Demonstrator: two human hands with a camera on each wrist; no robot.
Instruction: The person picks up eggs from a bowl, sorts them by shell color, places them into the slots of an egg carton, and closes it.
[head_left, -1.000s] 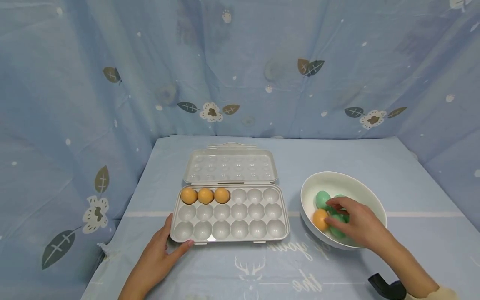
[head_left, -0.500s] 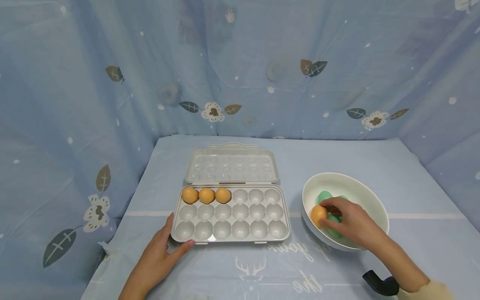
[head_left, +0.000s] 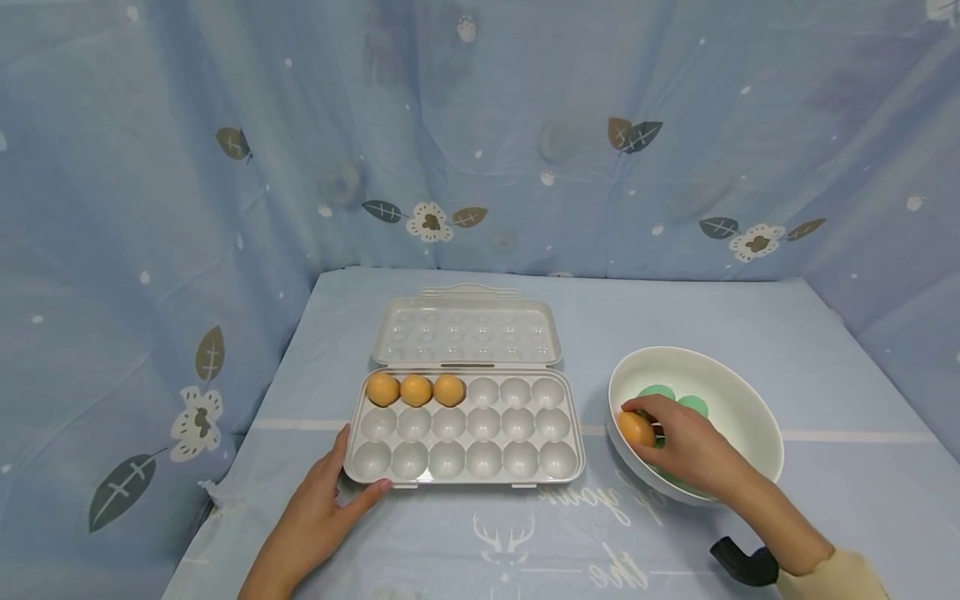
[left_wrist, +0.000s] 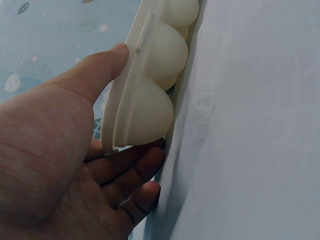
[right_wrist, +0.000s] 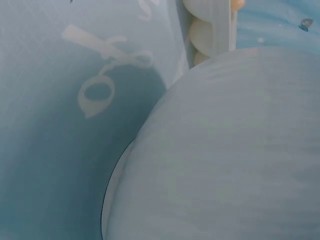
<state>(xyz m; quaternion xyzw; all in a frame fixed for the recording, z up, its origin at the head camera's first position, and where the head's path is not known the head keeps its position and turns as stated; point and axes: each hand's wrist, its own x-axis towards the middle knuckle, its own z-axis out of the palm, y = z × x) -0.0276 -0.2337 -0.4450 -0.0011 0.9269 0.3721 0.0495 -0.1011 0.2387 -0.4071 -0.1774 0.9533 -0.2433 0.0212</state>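
Right hand pinched 1 orange ball in the bowl, near green balls. Left hand, spread wide, touched the egg tray; 3 more orange balls filled its back-left cups.

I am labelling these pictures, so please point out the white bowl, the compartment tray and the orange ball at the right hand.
White bowl (head_left: 745,407), head view: bare inner wall, right side.
Compartment tray (head_left: 483,423), head view: empty cup, middle row.
Orange ball (head_left: 635,429), head view: its visible side.

Bare right hand shifted left over round white bowl; now grips smooth orange ball, nudged nearer bowl's wall.
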